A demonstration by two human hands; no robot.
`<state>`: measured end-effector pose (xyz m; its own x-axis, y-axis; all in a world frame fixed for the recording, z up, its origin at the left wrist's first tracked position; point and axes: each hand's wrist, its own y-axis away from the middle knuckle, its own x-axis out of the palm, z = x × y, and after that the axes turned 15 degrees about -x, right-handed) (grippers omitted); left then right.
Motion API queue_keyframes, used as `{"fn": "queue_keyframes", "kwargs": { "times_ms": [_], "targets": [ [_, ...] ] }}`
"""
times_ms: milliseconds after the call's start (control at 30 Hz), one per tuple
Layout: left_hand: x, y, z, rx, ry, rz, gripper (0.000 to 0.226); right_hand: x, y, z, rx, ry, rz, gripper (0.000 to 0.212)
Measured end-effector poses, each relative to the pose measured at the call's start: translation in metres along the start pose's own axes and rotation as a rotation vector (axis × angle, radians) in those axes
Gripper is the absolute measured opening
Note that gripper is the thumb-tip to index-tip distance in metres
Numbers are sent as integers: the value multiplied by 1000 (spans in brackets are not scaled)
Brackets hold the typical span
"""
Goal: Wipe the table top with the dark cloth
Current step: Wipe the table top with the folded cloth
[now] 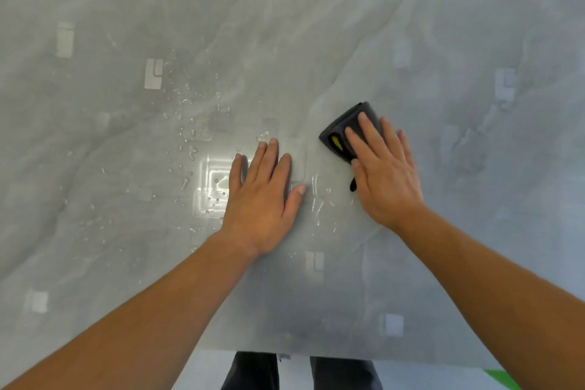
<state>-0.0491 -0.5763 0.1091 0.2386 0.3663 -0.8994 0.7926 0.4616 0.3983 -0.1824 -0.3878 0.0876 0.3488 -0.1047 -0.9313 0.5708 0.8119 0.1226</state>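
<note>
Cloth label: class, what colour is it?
Yellow-green label on the dark cloth, head view.

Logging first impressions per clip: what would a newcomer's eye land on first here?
The dark cloth, folded with a yellow-green tag, lies under the flat right hand, right of centre. Next come the left hand lying flat beside it and the water droplets scattered over the glossy grey table top, mostly left of centre.

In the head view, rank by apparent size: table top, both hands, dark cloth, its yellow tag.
1. table top
2. left hand and right hand: look alike, not ranked
3. dark cloth, visible part only; the right hand covers some
4. yellow tag
</note>
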Motion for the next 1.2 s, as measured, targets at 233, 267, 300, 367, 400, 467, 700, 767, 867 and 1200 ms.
{"fn": "queue_keyframes", "kwargs": {
  "times_ms": [233,267,300,367,400,467,700,767,867,1200],
  "targets": [
    [6,31,14,46,29,0,63,31,51,64,-45,-40,-13,51],
    [8,36,17,47,15,9,64,33,62,65,-89,-22,15,52],
    [9,41,20,48,-1,17,64,32,66,61,-114,-13,31,52],
    [11,48,26,58,-21,36,64,29,57,47,-89,-4,29,53],
    [11,52,29,68,-34,47,65,27,47,41,-30,-7,13,54],
    [11,57,35,87,-67,60,66,23,29,35,120,-30,-45,55],
    [8,62,46,91,-75,59,68,43,84,85,-64,14,49,55],
    [9,65,48,115,-66,65,68,40,93,77,-125,6,78,53],
    [14,70,48,164,-60,71,67,30,74,54,42,-24,14,54],
    [25,102,58,194,-81,110,68,70,136,127,-36,17,-2,56]
  ]
}}
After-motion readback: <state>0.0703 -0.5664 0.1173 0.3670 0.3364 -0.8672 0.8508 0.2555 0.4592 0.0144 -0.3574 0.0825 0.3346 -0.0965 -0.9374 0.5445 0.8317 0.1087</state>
